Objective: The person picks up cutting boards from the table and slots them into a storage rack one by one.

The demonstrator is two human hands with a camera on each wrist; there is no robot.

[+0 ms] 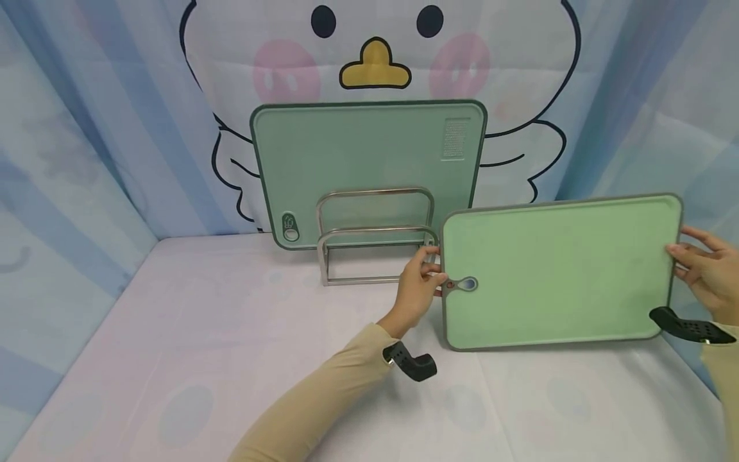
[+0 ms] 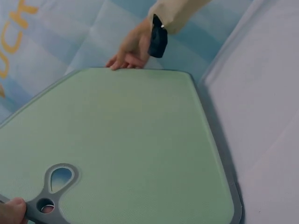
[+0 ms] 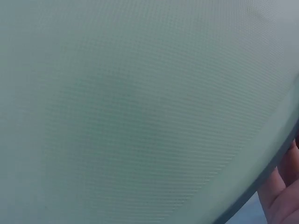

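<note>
A person in tan sleeves holds a light green board [image 1: 560, 269] by its two short ends above a pale, spotted tabletop [image 1: 190, 359], at the right of the scene. The left hand [image 1: 417, 285] pinches the edge beside a small teardrop opening [image 1: 468, 283], just beside a metal rack [image 1: 378, 230]. The right hand [image 1: 713, 273] pinches the opposite edge; in the right wrist view, fingers show just past the board's rim. Whether the lower edge touches the tabletop is hard to tell from this angle. Behind the rack's two visible wire loops, a darker green board [image 1: 369, 147] stands on its long edge before a curtain [image 1: 519, 58] printed with a cartoon face. Black bands [image 1: 411, 362] circle both wrists.
</note>
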